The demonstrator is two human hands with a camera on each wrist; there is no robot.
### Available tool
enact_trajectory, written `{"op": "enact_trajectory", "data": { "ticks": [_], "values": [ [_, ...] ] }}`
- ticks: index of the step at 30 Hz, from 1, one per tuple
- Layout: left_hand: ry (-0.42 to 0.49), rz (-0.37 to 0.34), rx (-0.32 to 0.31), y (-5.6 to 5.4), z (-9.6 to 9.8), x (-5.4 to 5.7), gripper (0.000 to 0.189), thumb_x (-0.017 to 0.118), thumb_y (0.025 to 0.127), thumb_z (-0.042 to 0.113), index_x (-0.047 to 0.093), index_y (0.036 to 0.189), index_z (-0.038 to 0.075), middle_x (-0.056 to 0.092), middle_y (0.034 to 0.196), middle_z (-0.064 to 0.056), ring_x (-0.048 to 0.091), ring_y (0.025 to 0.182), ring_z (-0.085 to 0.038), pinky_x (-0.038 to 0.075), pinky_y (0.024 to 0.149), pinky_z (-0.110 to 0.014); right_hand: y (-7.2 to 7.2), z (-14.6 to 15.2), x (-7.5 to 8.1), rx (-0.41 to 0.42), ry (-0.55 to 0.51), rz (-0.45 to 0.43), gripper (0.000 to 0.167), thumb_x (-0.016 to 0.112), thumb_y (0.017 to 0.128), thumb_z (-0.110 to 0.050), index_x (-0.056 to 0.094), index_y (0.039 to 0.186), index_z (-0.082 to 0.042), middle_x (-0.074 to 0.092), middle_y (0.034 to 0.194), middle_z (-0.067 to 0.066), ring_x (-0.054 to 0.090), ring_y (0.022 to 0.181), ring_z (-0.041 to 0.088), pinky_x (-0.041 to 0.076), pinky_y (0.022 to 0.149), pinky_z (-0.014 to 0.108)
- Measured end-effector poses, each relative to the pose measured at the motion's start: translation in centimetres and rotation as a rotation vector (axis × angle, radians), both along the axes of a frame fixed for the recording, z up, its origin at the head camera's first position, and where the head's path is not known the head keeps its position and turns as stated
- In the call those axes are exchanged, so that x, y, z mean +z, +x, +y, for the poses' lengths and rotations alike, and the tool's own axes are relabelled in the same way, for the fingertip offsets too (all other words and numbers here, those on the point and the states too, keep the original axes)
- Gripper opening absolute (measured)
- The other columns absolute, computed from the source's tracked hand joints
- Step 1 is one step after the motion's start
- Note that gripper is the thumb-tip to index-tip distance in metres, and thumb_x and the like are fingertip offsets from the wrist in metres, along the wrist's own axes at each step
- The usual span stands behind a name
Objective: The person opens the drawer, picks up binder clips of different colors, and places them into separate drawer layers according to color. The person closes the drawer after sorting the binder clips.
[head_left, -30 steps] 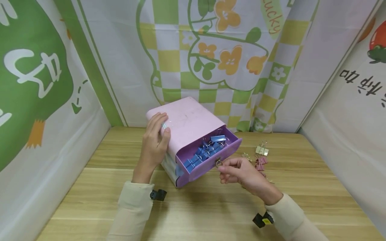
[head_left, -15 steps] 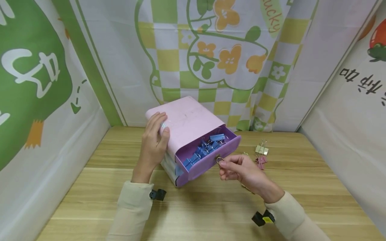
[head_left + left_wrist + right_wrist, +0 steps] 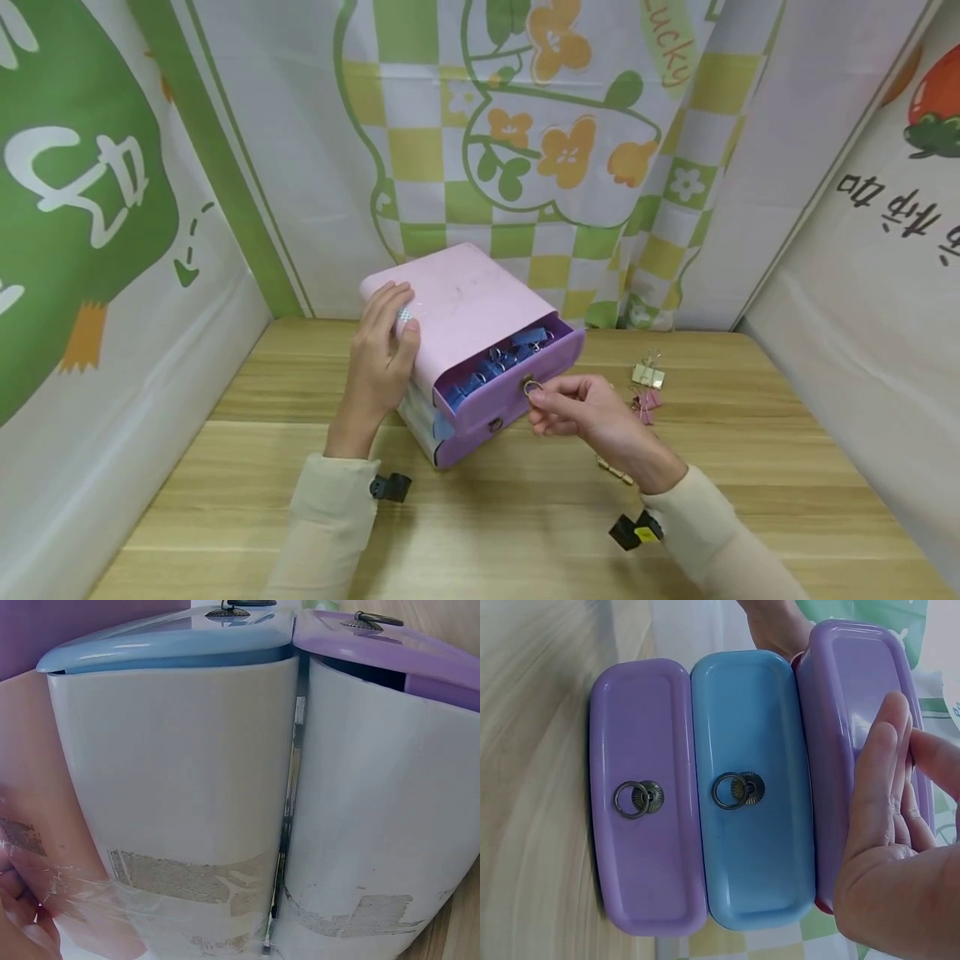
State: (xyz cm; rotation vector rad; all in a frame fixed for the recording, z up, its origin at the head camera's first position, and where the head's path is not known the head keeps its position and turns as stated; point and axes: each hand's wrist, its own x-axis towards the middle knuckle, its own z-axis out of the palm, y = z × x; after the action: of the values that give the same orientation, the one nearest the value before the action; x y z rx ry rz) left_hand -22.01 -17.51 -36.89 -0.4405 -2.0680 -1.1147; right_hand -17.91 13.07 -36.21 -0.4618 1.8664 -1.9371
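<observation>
A three-tier drawer box, its pink top case point(image 3: 472, 300) uppermost, stands turned at an angle on the table. Its top purple drawer point(image 3: 558, 354) is pulled partway out, with several blue binder clips point(image 3: 498, 364) inside. My right hand point(image 3: 588, 412) pinches the ring pull point(image 3: 532, 389) on that drawer's front. Over the upper left edge of the case, my left hand point(image 3: 378, 358) rests with fingers and thumb on the pink surface. Below, the blue drawer point(image 3: 757, 727) and lower purple drawer point(image 3: 641, 862) show their fronts and hanging ring pulls in the right wrist view.
Right of the box lie a large gold binder clip point(image 3: 648, 377) and pink binder clips point(image 3: 647, 404) on the wooden table point(image 3: 780, 500). Small gold clips point(image 3: 617, 471) lie partly behind the right hand. A printed curtain point(image 3: 525, 167) hangs close behind the box.
The top drawer has slid further into its case, along with my right hand on the ring pull. Less of the blue clips shows. My left hand stays on the case.
</observation>
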Motion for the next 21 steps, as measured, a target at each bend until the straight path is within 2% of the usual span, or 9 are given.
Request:
{"op": "enact_trajectory", "data": {
  "ticks": [15, 21],
  "values": [
    [0.004, -0.003, -0.008, 0.1, -0.1, -0.1, 0.050, 0.049, 0.101, 0.028, 0.062, 0.143, 0.002, 0.057, 0.156, -0.012, 0.042, 0.155, -0.030, 0.030, 0.132, -0.053, -1.7, -1.6, 0.0, -0.004, 0.017, 0.041, 0.015, 0.068, 0.103, -0.022, 0.076, 0.098, -0.011, 0.079, 0.088, -0.005, 0.076, 0.081, 0.009, 0.067, 0.092, 0.036],
    [0.008, 0.015, -0.013, 0.0, -0.1, -0.1, 0.051, 0.049, 0.101, 0.028, 0.062, 0.142, 0.002, 0.058, 0.155, -0.012, 0.042, 0.154, -0.030, 0.031, 0.132, -0.052, -2.3, -2.2, 0.3, -0.019, 0.004, 0.031, 0.021, 0.070, 0.102, -0.023, 0.074, 0.103, -0.003, 0.079, 0.088, -0.003, 0.076, 0.081, 0.010, 0.067, 0.086, 0.032]
  ]
}}
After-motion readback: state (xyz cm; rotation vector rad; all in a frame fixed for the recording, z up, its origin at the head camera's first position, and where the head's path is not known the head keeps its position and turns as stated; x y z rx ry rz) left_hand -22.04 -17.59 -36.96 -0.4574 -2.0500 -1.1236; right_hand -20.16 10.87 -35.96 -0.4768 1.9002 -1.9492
